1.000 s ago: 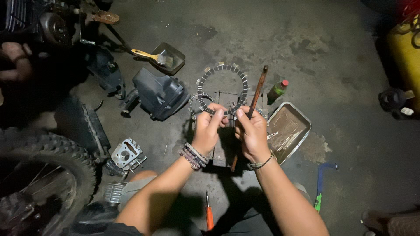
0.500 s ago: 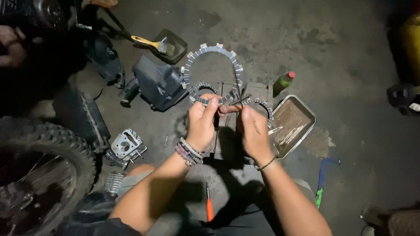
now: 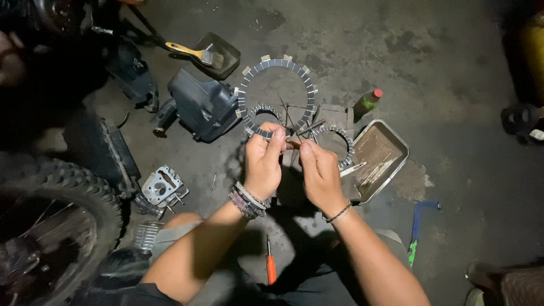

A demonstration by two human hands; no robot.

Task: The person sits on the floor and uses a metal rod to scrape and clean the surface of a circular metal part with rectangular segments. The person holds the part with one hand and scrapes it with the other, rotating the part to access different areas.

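Left hand: I see my left hand (image 3: 264, 161) at the middle of the frame, fingers curled and pinched onto the lower edge of a toothed friction ring (image 3: 276, 94); bead bracelets sit on that wrist.
Right hand: my right hand (image 3: 321, 174) sits just right of the left, almost touching it, fingertips closed on a thin rod (image 3: 303, 128) that slants up and to the right; I cannot tell how firmly.
Large ring: it stands above my hands, upper centre of the frame, tabs around its outer rim, the floor showing through its opening.
Smaller rings: one small ring (image 3: 262, 111) shows inside the lower left of the large one, just above my left fingers; another small ring (image 3: 338, 143) lies right of my right hand, beside the tray.
Metal tray: a dirty rectangular tray (image 3: 381, 158) lies tilted at centre right, close to my right hand.
Bottle: a green bottle with a red cap (image 3: 368, 102) lies above the tray.
Brush: a yellow-handled brush (image 3: 192, 53) rests in a dark dish at the upper left.
Dark housing: a black plastic housing (image 3: 201, 105) lies left of the rings.
Engine part: a metal cylinder part (image 3: 162, 186) sits at the left, near the knobby tyre (image 3: 62, 209).
Screwdriver: an orange screwdriver (image 3: 271, 263) lies on the floor between my forearms, low in the frame.
Blue tool: a blue and green tool (image 3: 417, 229) lies at the lower right.
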